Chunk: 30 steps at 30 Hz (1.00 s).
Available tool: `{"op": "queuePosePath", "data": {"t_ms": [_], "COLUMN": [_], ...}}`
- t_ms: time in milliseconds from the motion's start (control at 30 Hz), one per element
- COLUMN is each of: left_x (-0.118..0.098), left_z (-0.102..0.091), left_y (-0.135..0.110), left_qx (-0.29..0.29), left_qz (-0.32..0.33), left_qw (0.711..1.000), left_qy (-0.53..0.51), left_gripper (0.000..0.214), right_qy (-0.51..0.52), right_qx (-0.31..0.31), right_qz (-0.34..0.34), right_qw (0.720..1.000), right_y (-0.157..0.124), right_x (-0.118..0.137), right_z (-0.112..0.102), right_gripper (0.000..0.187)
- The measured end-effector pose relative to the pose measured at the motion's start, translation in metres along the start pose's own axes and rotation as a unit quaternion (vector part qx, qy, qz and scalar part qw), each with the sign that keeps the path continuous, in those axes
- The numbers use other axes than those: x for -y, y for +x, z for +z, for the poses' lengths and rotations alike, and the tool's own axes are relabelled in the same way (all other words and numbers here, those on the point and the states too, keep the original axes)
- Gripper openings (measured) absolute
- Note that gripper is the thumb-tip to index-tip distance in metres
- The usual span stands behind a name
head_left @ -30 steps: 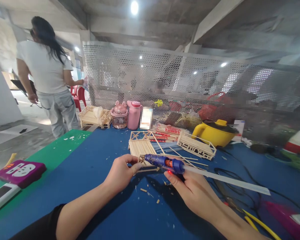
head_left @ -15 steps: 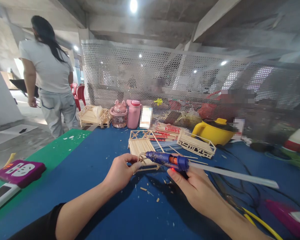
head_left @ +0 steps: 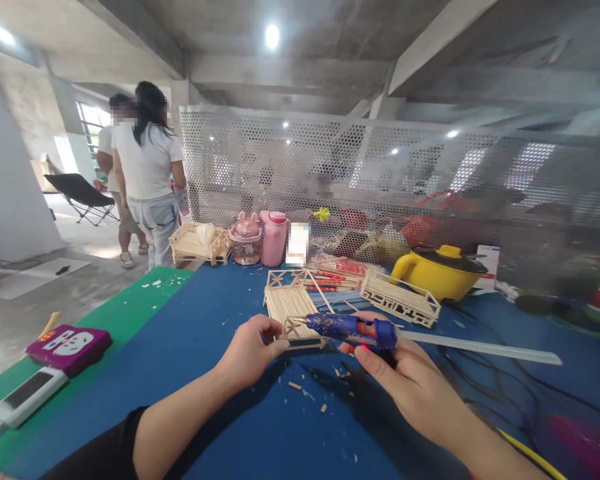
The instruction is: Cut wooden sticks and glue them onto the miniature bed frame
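Glue gun (head_left: pixel 353 329) lies in my right hand (head_left: pixel 410 380), which is closed around its grip, index finger along the underside by a red light. A long clear glue stick (head_left: pixel 480 348) juts from the gun's back end, out to the right. The gun's nozzle points left and meets a small stick frame (head_left: pixel 303 333), which my left hand (head_left: pixel 250 353) pinches between thumb and fingertips just left of the gun. The frame rests on the blue worktop (head_left: pixel 205 313).

Wood chips (head_left: pixel 305 393) are scattered just below the gun. Just beyond the gun lies a flat stick panel (head_left: pixel 290 300), and beyond the gun to the right a stick railing (head_left: pixel 400 303). Farther behind the gun on that side stands a yellow pot (head_left: pixel 440 270). Black cables (head_left: pixel 490 380) loop to the right of the gun.

Well behind the gun to the left stand a pink bottle (head_left: pixel 274 238), a pink cup (head_left: pixel 247 239) and a small stick bed (head_left: pixel 197 243), all against a mesh screen (head_left: pixel 380 173). Far left of the gun, a purple power strip (head_left: pixel 70 343) sits on a green mat (head_left: pixel 125 310). Two people (head_left: pixel 150 167) stand past the worktop's far left corner.
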<state>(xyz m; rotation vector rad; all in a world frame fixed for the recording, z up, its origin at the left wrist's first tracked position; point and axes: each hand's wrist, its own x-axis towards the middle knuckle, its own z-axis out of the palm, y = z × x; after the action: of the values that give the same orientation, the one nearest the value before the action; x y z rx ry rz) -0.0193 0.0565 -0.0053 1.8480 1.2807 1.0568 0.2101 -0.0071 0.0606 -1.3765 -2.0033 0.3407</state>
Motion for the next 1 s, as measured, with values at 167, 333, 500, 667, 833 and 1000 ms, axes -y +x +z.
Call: {"op": "queuePosePath", "data": {"t_ms": [167,333,500,667,833,1000], "left_x": [-0.002,0.000,0.002,0.000,0.003,0.006], "left_z": [-0.002,-0.001,0.000,-0.001,0.001,0.001], "left_y": [-0.001,-0.001,-0.001,-0.001,-0.001,-0.001], "left_qx": [0.010,0.004,-0.003,0.005,0.006,0.008], "left_qz": [0.004,-0.001,0.000,-0.002,0.002,0.006], "left_qw": [1.000,1.000,1.000,1.000,1.000,1.000], "left_qy": [-0.003,-0.028,-0.020,-0.022,-0.019,-0.023], "left_gripper": [0.017,0.018,0.018,0.019,0.021,0.019], "right_qy": [-0.003,0.017,-0.012,-0.067,-0.057,-0.068], "right_qx": [-0.007,-0.029,-0.065,-0.100,-0.087,-0.097], "right_qz": [-0.008,0.001,0.008,0.000,-0.023,-0.054], "right_qw": [1.000,0.999,0.998,0.993,0.994,0.991], "right_y": [-0.001,-0.001,-0.005,-0.012,-0.011,-0.020], "right_x": [0.000,0.003,0.007,0.000,0.000,0.003], "right_z": [-0.005,0.006,0.022,0.031,0.038,0.034], "right_gripper": [0.036,0.032,0.032,0.033,0.030,0.028]}}
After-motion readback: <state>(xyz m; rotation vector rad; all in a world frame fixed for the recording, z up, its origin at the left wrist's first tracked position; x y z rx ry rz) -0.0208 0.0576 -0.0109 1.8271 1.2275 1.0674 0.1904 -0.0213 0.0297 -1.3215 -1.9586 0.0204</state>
